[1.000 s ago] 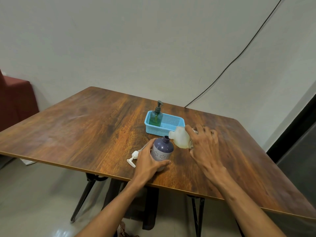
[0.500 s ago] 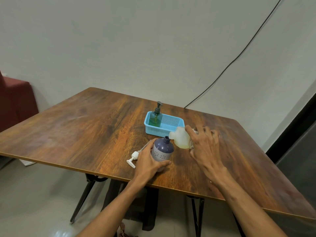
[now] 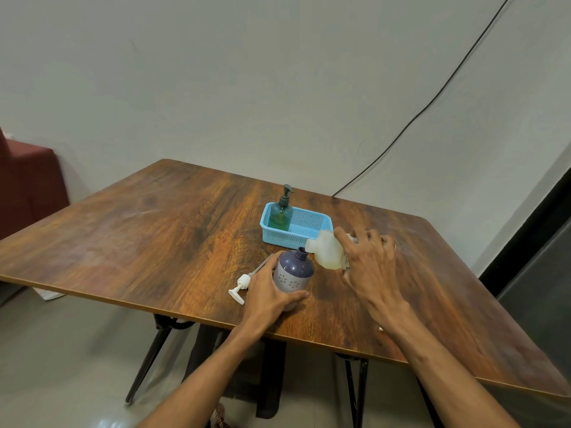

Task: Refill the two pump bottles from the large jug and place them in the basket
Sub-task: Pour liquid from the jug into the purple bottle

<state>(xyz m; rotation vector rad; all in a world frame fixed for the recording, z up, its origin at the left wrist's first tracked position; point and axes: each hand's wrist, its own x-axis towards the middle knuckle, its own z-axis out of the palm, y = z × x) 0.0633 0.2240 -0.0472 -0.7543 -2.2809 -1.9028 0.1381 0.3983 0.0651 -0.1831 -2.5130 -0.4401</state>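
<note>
Lower centre, we note no change: left hand (image 3: 265,291) grips the purple plastic bottle (image 3: 293,273), right hand (image 3: 367,261) holds the translucent yellowish jug (image 3: 327,253) tipped at its neck, so filling likely continues.

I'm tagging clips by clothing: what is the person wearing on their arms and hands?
Nothing that shows. Both forearms are bare as far up as the picture reaches, with no sleeves in view. The left hand and right hand are ungloved, with no watch, band or ring that I can make out.
</note>
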